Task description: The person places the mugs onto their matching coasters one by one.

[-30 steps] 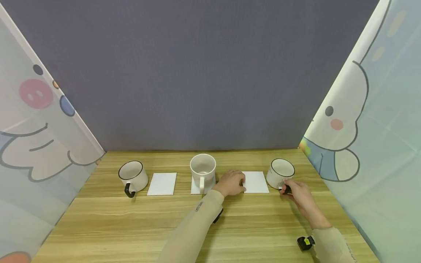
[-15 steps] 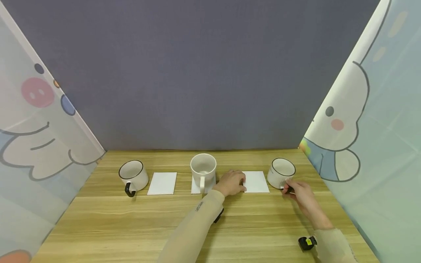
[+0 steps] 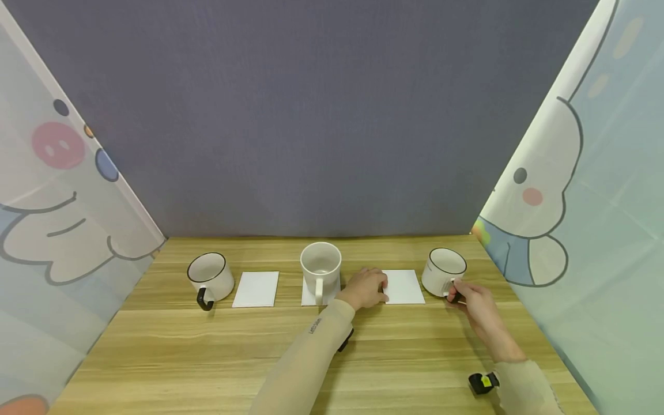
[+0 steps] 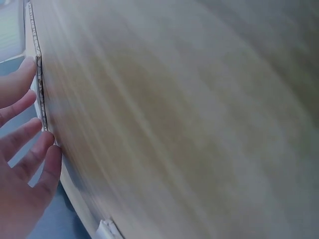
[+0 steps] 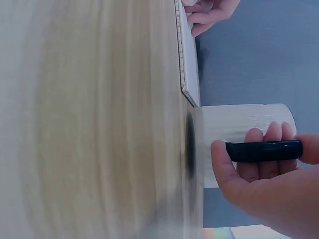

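Observation:
In the head view my left hand (image 3: 366,288) rests at the left edge of a white square coaster (image 3: 404,287), and its fingers touch that edge. The left wrist view shows these fingers (image 4: 25,139) spread and fairly straight along the coaster's edge. My right hand (image 3: 478,306) grips the black handle (image 5: 264,151) of a white mug (image 3: 438,279) with a dark rim, just right of the coaster. The mug stands upright; whether its base touches the table, I cannot tell. In the right wrist view the thumb and fingers curl about the handle.
A taller white mug (image 3: 320,268) sits on another coaster (image 3: 307,295) in the middle. Farther left lie a bare white coaster (image 3: 256,290) and a dark-rimmed mug (image 3: 212,279) with a black handle. A grey panel (image 3: 321,127) closes the table's far side; printed curtains flank it.
The right hand and the mug it grips have shifted very slightly right and away from me. The left hand and the coasters have stayed in place.

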{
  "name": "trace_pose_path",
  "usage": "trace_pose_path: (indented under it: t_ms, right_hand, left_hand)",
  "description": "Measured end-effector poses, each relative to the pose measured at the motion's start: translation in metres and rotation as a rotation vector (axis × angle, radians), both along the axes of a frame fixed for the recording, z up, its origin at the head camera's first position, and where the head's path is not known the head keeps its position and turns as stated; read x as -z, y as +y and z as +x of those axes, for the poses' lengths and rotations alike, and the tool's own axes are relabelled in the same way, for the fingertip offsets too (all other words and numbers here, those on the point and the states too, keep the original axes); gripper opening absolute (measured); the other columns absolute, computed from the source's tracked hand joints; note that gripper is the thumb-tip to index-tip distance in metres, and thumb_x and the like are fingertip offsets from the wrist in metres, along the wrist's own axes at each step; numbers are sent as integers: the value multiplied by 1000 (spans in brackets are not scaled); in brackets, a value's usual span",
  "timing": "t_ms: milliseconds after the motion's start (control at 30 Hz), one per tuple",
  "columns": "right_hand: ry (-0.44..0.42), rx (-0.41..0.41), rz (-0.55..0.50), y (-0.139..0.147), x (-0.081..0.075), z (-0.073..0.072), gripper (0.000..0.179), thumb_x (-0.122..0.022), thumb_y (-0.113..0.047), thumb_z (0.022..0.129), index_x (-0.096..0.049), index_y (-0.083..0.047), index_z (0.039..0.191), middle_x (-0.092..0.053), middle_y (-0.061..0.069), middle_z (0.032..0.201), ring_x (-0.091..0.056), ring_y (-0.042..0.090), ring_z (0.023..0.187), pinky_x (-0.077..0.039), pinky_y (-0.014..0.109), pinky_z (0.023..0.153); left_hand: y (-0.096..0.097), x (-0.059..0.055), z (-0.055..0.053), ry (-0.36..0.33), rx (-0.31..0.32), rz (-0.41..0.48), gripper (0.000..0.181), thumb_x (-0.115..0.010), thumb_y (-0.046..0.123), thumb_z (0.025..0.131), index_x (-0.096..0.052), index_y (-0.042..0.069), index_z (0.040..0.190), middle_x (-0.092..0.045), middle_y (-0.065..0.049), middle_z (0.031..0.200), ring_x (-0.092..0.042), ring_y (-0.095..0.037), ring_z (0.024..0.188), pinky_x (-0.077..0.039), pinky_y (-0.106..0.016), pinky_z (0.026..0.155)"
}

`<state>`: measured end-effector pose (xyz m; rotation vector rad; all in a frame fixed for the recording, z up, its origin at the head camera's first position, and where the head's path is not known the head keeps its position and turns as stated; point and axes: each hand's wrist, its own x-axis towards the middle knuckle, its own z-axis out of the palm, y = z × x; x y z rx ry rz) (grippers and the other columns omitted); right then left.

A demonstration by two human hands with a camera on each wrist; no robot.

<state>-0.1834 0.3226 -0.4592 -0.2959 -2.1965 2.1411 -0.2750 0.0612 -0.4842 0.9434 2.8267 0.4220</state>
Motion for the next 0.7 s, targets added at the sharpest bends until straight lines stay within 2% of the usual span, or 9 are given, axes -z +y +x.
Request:
trace_pose_path:
  t_ms: [367,533,700]
  right_hand:
    - [93,40,-109,-8,-2,5,33,-50,-20,108,-62,6,94,-60,1,83,-62,12,80,-58,28,80]
    - [136,58,-129,-11,-4,5,32,-52,-19,108,-63,7,93,-61,1,82,-63,12,78,-58,27,80]
    - [139,65,-132,-15,-6,7,30,-51,-16,108,-65,4,89,-62,0,81,-64,11,78,-58,27,80]
  left_hand:
    - [0,1,0,-1,4,3,23,-74,42,93,-67,25,106,-61,9,132,-53,-15,112,-47,-32,98]
    - [-1,0,0,2,5,10,22,-75,41,92,-67,25,104,-62,9,128,-53,-15,108,-47,-31,95]
    - [-1,-1,1,-12,-2,11,21,-75,41,92,-67,25,104,-62,10,130,-52,-15,109,-47,-32,95]
